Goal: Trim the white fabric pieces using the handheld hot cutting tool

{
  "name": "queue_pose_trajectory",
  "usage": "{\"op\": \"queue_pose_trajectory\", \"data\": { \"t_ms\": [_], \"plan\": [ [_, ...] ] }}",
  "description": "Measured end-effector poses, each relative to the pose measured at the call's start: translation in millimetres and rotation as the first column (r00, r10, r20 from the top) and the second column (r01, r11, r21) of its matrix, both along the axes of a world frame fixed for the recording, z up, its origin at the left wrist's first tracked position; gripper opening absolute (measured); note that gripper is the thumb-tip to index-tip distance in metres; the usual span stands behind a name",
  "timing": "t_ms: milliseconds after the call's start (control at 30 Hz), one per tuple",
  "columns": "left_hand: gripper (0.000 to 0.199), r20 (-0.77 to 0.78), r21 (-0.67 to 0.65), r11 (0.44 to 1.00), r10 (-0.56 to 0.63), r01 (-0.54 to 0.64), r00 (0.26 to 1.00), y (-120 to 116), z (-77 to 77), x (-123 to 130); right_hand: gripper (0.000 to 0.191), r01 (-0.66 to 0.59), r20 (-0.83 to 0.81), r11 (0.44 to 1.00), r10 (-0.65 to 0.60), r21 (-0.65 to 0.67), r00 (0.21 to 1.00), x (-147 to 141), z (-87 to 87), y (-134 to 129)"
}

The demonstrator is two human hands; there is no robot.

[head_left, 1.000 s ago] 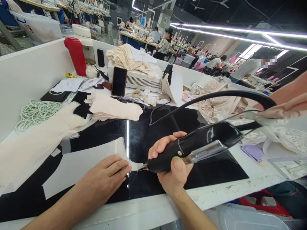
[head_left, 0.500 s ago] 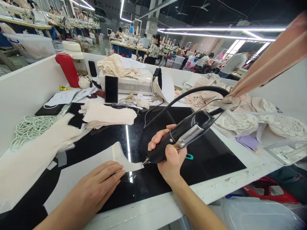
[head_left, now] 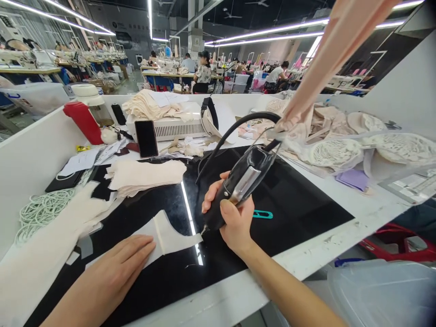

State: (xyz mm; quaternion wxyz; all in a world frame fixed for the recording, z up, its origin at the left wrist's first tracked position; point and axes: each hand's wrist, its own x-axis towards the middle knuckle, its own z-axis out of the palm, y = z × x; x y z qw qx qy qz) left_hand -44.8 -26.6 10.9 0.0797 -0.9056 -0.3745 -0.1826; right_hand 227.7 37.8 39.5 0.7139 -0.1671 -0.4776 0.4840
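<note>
My left hand (head_left: 116, 268) lies flat, fingers stretched out, on a white cut fabric piece (head_left: 170, 240) with a pale strip across it. In my right hand (head_left: 235, 222) is a black corded hand tool (head_left: 235, 186) with a narrow metal tip, my fingers wrapped round its body. The tip touches or nearly touches the right end of the fabric piece. From above, a pink fabric strip (head_left: 316, 77) holds up the tool's cable end. A teal tool (head_left: 263, 214) with a loop-shaped body lies right of my right hand on the black glossy board (head_left: 293, 222).
A stack of cream fabric pieces (head_left: 146, 175) lies behind, with longer cream fabric (head_left: 51, 240) and green cord (head_left: 42, 213) on the left. Further back stand a phone (head_left: 146, 138), a white vented box (head_left: 177, 129) and a red container (head_left: 83, 122). Lace bra cups (head_left: 335, 152) lie at right.
My left hand has slid back left along the fabric, uncovering more of it round the pale strip. The tool stands more upright, its tip still at the fabric's end. The view has turned.
</note>
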Motion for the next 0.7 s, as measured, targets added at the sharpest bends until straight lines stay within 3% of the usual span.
{"op": "queue_pose_trajectory", "data": {
  "t_ms": [433, 567, 700],
  "plan": [
    [0.040, -0.041, 0.059, 0.998, -0.012, 0.015, 0.999, 0, -7.2, -9, 0.036, 0.023, 0.048, 0.999, -0.022, -0.030, 0.999, -12, -0.5, 8],
    [0.037, -0.016, 0.037, 0.999, -0.040, 0.040, 0.999, 2, 5.2, 9, 0.033, 0.028, 0.045, 0.999, -0.027, -0.016, 0.999, -11, -0.2, 8],
    [0.030, 0.070, -0.051, 0.998, -0.044, 0.048, 0.997, 8, 11.2, 42, 0.032, 0.027, 0.030, 0.999, -0.026, -0.019, 0.999, -9, 0.1, 7]
  ]
}}
